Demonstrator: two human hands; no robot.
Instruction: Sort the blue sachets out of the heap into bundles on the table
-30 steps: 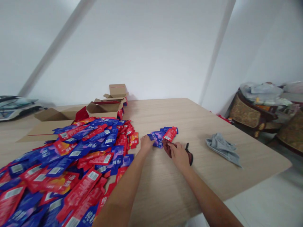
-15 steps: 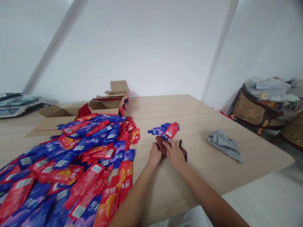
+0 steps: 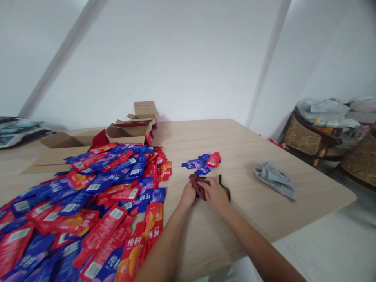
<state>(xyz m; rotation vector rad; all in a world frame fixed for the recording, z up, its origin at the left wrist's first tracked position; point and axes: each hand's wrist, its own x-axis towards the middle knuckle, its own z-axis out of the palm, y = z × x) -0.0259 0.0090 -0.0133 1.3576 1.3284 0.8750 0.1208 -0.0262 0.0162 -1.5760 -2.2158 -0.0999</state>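
Bunched brown cloth [image 3: 198,187] lies between my two hands near the middle of the table. My left hand [image 3: 188,194] is closed on its left edge, fingertips mostly hidden behind the fabric. On the right side, my right hand [image 3: 216,194] presses and pinches the folds with bent fingers. A dark strap-like piece [image 3: 225,189] sticks out beyond the right hand. Something small and red shows under the left fingers, too little to name. Just past the hands, a few blue sachets [image 3: 194,164] and a red sachet [image 3: 213,159] lie overlapping.
A large heap of red and blue sachets [image 3: 96,188] covers the table's left side. Open cardboard boxes [image 3: 129,131] stand behind it. Grey cloth [image 3: 275,179] lies crumpled to the right. Beyond the table's right edge are patterned chairs [image 3: 302,135] loaded with plastic bags [image 3: 327,109].
The view has shifted slightly. Both hands stay on the brown cloth, whose upper fold now sits further left and opens wider. The red sachet beyond shows less length than before.
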